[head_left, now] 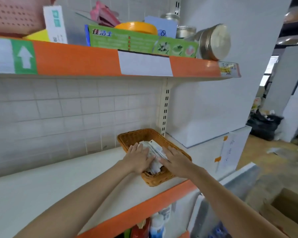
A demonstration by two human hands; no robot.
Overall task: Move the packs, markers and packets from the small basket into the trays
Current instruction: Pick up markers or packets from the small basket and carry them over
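Lying lengthwise in small basket (176, 149): packets (153, 148) (stacked).

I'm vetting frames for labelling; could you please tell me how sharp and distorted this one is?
Head view: wide-angle bowing curves the upper shelf; overall soft, print on the packets unreadable; a glare spot on the shelf's right end.

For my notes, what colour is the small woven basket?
Golden-brown wicker basket, head view.
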